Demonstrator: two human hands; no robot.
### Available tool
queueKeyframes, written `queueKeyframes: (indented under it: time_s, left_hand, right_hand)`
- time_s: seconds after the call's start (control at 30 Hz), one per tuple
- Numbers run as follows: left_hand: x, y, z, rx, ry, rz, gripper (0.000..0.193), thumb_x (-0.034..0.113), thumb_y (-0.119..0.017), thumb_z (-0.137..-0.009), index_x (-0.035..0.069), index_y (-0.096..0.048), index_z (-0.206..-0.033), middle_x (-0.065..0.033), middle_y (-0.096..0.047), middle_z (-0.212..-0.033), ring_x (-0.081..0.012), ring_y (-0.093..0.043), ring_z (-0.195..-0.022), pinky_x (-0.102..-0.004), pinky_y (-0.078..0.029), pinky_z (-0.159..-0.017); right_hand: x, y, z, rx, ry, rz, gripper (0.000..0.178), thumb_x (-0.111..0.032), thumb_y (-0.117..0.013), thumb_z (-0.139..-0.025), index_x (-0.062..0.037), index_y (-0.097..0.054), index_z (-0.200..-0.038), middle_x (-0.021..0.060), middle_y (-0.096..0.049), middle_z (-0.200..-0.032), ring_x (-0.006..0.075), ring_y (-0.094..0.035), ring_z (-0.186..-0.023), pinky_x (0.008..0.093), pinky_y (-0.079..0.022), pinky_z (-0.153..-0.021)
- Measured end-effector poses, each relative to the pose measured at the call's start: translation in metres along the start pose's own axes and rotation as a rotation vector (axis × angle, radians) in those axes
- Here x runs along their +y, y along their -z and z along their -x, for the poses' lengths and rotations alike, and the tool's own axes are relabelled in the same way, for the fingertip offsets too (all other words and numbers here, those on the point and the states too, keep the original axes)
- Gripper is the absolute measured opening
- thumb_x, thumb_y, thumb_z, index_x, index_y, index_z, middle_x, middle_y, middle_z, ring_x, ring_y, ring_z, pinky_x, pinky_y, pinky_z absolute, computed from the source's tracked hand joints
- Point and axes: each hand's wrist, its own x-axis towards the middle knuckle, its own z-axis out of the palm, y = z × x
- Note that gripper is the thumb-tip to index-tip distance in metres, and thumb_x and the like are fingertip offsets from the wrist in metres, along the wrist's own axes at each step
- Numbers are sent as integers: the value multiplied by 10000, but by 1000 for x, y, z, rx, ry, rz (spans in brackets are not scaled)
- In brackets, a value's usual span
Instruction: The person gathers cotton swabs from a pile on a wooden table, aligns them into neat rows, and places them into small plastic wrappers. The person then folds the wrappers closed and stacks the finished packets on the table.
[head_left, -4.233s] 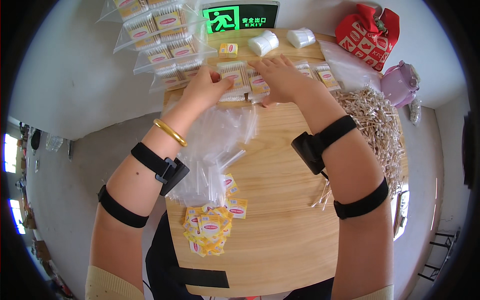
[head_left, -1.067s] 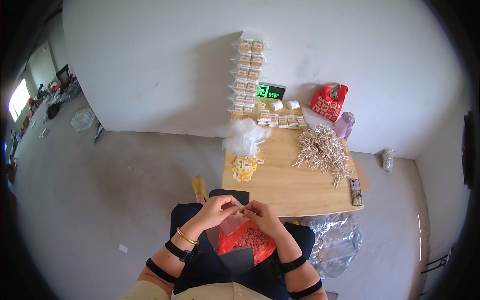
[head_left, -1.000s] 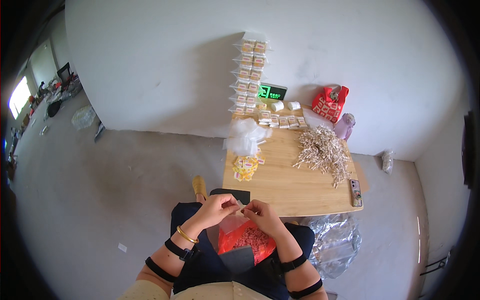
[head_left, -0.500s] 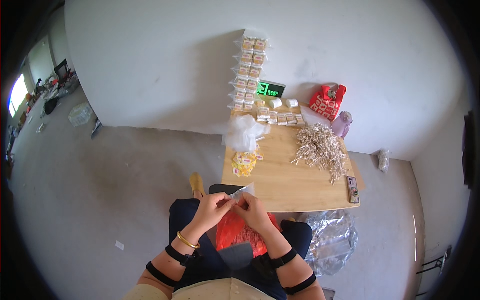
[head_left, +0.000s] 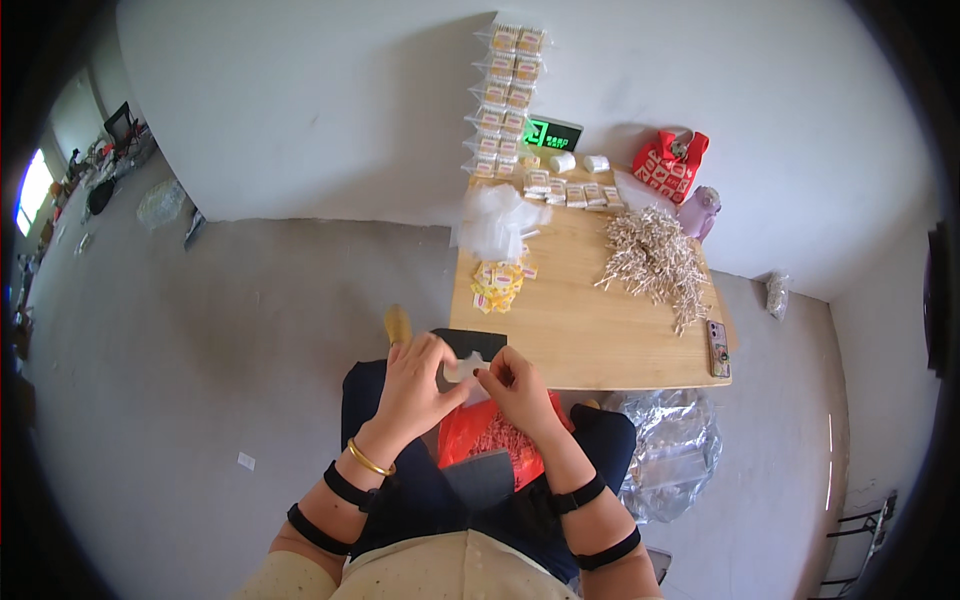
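Observation:
Over my lap, at the table's near edge, both hands are on a small clear plastic bag (head_left: 468,368). My right hand (head_left: 520,398) pinches one side of it between thumb and fingertips. My left hand (head_left: 412,385) curves round the other side, its thumb and fingers apart across the plastic. Whether anything lies inside the bag I cannot make out. Just below my hands a red plastic bag (head_left: 462,436) rests open on my lap, holding many thin pinkish-white sticks that look like cotton swabs.
On the wooden table (head_left: 570,335) lie yellow printed cards (head_left: 497,288), clear bags (head_left: 500,222), a heap of cotton swabs (head_left: 655,262) and a phone (head_left: 718,348). Behind stand stacked swab packs (head_left: 508,95), a green-lit sign (head_left: 553,134), a red tote (head_left: 672,165) and a lavender bottle (head_left: 699,213).
My left hand has opened wider and turned, and the hands have drawn slightly apart around the small bag. The view has tipped, so the table appears higher.

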Motion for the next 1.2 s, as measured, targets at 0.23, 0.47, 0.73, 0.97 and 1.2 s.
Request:
queueKeyframes:
  time_s: [0.23,0.47,0.73,0.97,1.2]
  left_hand:
    - [-7,-9,-7,60,-236,276,905,164,-888,-715,78,-432,-1492,-66,-582,-1052,-265,-606,-1003,-439,-460,-988]
    - [-15,4,-9,22,-277,103,729,157,-910,-687,112,-548,-1319,-73,-550,-997,-266,-580,-947,-432,-468,-917]
    - [-36,7,2,26,-289,116,650,215,-933,-676,110,-590,-1219,-78,-593,-1107,-301,-601,-1062,-435,-471,-975]
    - [-92,-10,-1,1,-229,142,574,233,-913,-707,111,-614,-1182,-88,-620,-1102,-327,-605,-1101,-443,-469,-988]
    - [-177,-48,-31,-126,-89,-34,537,247,-896,-723,127,-611,-1161,-73,-639,-1101,-301,-580,-1104,-425,-414,-997]
  right_hand:
    - [1,-9,0,-130,-130,-401,213,-170,-700,-1012,-50,-576,-886,-47,-553,-757,40,-488,-718,232,-401,-635]
    - [4,-7,-4,-141,-112,-248,155,-111,-678,-976,-42,-587,-872,-42,-559,-779,54,-493,-733,240,-418,-658]
    - [12,-18,-9,-252,-219,-286,132,-127,-695,-966,-13,-641,-926,-25,-604,-826,57,-533,-777,242,-453,-698]
    - [53,-19,-8,-291,-310,-201,159,-148,-682,-990,9,-671,-1004,-11,-648,-877,71,-579,-828,245,-482,-757]
    - [81,-2,-9,-164,-435,-156,158,-152,-669,-1004,6,-665,-1002,-3,-642,-853,70,-574,-808,248,-477,-747]
